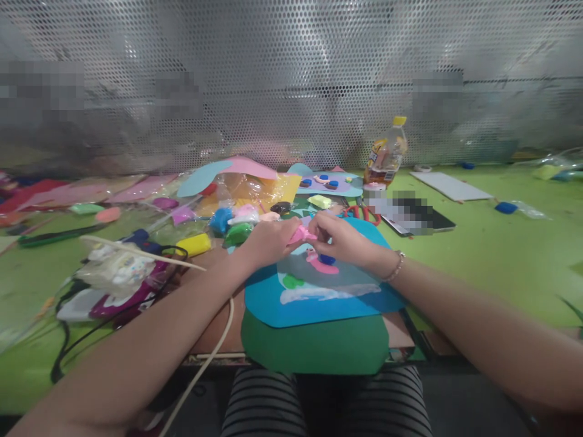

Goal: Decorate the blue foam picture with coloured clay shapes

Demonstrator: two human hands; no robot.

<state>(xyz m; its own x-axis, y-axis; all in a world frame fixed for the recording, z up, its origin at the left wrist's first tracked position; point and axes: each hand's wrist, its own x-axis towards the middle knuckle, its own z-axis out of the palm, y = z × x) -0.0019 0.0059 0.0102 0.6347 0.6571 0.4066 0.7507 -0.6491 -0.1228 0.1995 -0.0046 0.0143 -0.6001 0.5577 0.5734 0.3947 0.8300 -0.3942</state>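
Pink modelling clay (301,235) is between my two hands, above a blue sheet (268,303). My left hand (272,241) is closed around the clay. The fingers of my right hand (340,238) pinch its right end. Below them on the sheet's grey-blue panel lies a snail-like shape with a pink clay body (324,267) and a dark blue clay lump (327,259). A green clay patch (293,281) and a white clay strip (330,294) sit nearer me. Under the blue sheet, a green sheet (314,346) sticks out toward my lap.
Several clay lumps, including a yellow one (194,244), lie left of my hands. Red-handled scissors (364,213), a bottle (386,155) and a dark tablet-like slab (412,215) are beyond. A cream cable (218,346) crosses by my left forearm. Perforated metal (273,79) stands behind.
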